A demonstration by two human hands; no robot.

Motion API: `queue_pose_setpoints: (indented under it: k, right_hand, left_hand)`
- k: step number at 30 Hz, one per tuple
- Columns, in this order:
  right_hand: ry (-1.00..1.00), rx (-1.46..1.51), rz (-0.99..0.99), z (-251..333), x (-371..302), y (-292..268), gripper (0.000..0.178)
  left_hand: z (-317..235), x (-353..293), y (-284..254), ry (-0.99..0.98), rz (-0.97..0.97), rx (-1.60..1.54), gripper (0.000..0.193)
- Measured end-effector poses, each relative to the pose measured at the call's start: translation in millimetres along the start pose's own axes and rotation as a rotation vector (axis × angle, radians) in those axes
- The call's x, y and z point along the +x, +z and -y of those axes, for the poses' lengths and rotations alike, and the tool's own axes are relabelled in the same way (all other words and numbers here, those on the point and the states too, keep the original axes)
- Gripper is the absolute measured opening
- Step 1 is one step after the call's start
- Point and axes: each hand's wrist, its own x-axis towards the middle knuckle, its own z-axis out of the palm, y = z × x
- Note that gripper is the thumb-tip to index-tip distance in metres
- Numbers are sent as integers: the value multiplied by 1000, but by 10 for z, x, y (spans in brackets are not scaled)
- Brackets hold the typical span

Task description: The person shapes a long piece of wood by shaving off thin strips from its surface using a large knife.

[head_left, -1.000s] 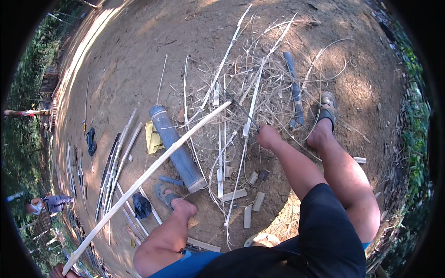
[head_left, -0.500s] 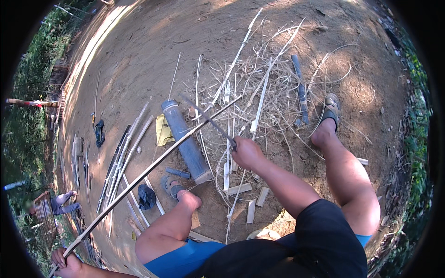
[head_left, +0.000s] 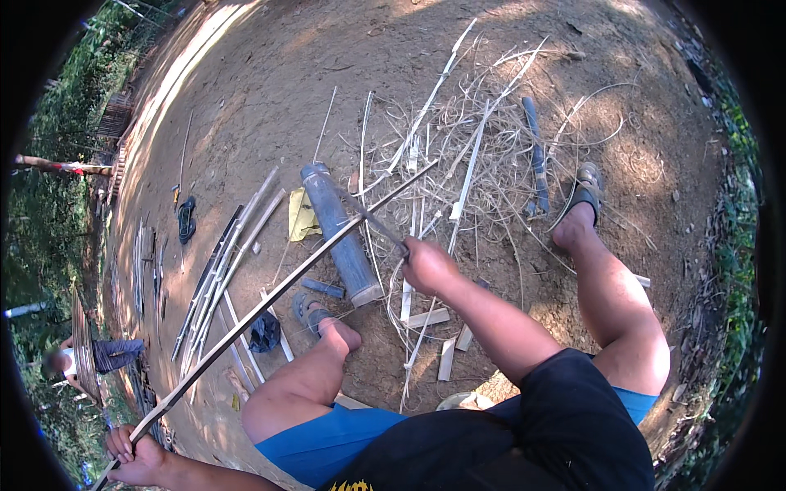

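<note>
My left hand [head_left: 135,458], at the lower left, is closed around the near end of a long, thin bamboo strip [head_left: 278,288]. The strip slants up to the right across the front of me, its far end in the air over the shavings. My right hand [head_left: 430,267], near the middle, is closed on the handle of a knife; its fingers hide the handle. The dark, narrow knife blade [head_left: 385,229] points up and left and crosses the strip near its far end. Whether the blade touches the strip I cannot tell. A thick grey tube [head_left: 337,229] lies on the ground behind them.
Curly shavings [head_left: 499,147] and pale split strips cover the ground ahead. A dark pole [head_left: 535,155] lies near my right foot. Left are a yellow sheet [head_left: 303,214], a black bag [head_left: 264,332], long poles [head_left: 237,270] and dark footwear [head_left: 187,219]. Another person [head_left: 115,356] is at the far left.
My right hand and the knife have shifted slightly left along the strip. My left hand keeps its hold. The view has shifted a little, and the person at the far left has changed posture.
</note>
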Motion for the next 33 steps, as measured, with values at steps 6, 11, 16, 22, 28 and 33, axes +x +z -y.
queue_pose_setpoints:
  k: [6,11,16,22,28,33]
  right_hand:
    - [-158,-44,59,140,-141,-41,23]
    - [79,-29,12,12,113,-176,25]
    - [-187,-76,124,347,-20,-112,20]
    - [100,51,56,35,239,-176,23]
    - [-180,13,92,233,-10,-191,23]
    - [-34,95,23,-188,229,-171,22]
  left_hand:
    - [-64,38,-82,17,-27,31,80]
    - [-74,121,-78,-2,4,58,81]
    - [-117,104,8,-26,-2,-16,80]
    - [-31,168,235,-16,60,13,78]
    - [-114,181,136,-6,118,-24,78]
    - [-12,173,304,-34,166,-46,78]
